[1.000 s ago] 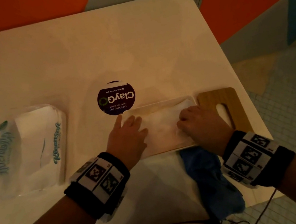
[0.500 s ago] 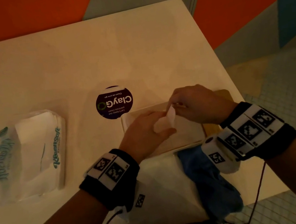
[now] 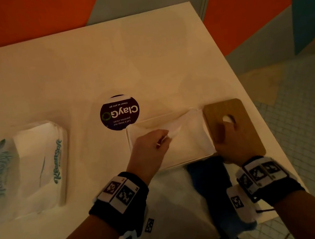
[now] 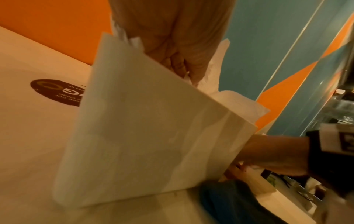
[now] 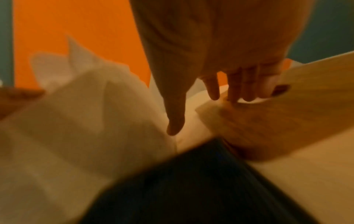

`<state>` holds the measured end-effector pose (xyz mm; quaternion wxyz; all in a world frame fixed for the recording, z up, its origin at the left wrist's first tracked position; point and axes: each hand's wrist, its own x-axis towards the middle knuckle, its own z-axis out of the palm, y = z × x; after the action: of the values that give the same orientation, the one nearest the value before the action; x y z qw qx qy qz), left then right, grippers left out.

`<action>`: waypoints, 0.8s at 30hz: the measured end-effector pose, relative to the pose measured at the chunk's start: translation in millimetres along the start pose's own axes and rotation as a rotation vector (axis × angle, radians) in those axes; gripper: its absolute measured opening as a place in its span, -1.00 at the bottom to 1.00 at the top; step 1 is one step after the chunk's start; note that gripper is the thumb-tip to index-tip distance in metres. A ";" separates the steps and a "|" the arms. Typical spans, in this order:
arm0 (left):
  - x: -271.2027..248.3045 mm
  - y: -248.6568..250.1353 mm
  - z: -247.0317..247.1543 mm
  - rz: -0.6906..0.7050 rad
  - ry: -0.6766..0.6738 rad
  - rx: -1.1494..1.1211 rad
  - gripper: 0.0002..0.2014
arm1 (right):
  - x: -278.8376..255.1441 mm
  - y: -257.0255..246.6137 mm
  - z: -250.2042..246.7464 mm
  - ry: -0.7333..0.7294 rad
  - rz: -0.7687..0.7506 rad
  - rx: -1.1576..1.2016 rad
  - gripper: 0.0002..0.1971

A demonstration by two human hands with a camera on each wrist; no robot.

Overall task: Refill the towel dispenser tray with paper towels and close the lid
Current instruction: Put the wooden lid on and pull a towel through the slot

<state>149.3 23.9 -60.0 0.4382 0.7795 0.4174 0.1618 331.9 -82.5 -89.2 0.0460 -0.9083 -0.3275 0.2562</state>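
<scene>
A white tray (image 3: 131, 141) sits near the table's front edge with paper towels (image 3: 188, 141) in it. My left hand (image 3: 165, 136) hovers over the tray's left half and pinches a raised fold of the top towel (image 3: 175, 130). In the left wrist view the tray's wall (image 4: 153, 128) fills the middle, and the fingers (image 4: 178, 60) above it hold the towel. A wooden lid (image 3: 239, 127) with a slot lies just right of the tray. My right hand (image 3: 229, 127) rests on the lid, and its fingers (image 5: 239, 87) are hooked into the slot of the lid (image 5: 296, 109).
A Kleensoft towel pack (image 3: 27, 169) lies at the table's left. A dark round ClayGo sticker (image 3: 120, 112) is behind the tray. A blue cloth (image 3: 214, 192) hangs at the front edge below the tray. The table's right edge runs close to the lid, with tiled floor beyond.
My right hand let go of the towel fold and moved right onto the wooden lid. The left hand has taken over the pinch on the raised towel fold.
</scene>
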 end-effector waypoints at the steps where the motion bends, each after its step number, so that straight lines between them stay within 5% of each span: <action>1: 0.3 -0.6 -0.1 0.001 0.003 -0.008 -0.83 | -0.3 1.2 5.2 -0.009 -0.005 -0.066 -0.15; 5: 0.1 -0.6 -0.9 0.012 0.016 -0.014 -0.83 | 9.6 7.3 7.1 -0.061 0.077 0.112 -0.06; 9: -0.7 -0.1 -3.0 0.011 0.036 -0.048 -0.81 | 5.7 8.0 -24.0 -0.039 0.079 0.394 -0.32; 13: -3.1 -2.9 -4.4 -0.007 0.023 -0.077 -0.79 | -24.2 -3.2 -74.6 -0.058 -0.346 0.486 -0.35; 16: -3.6 1.7 -5.6 -0.183 0.028 -0.372 -0.82 | -43.9 -26.1 -97.1 -0.118 -0.846 0.228 -0.32; 18: -4.7 8.0 -7.8 -0.281 -0.084 -0.643 -0.88 | -47.0 -38.7 -98.3 -0.137 -1.054 -0.003 -0.35; 21: -7.4 15.8 -14.1 -0.426 -0.133 -1.123 -0.89 | -41.6 -53.6 -87.8 -0.139 -1.177 -0.163 -0.29; 24: -6.2 10.5 -14.7 -0.462 -0.102 -1.227 -0.76 | -34.0 -61.4 -76.8 -0.173 -1.182 -0.252 -0.23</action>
<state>141.9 24.3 -42.4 0.8458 0.2851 0.3847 0.2352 312.6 -49.0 7.5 0.0460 -0.5472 -0.8065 0.2192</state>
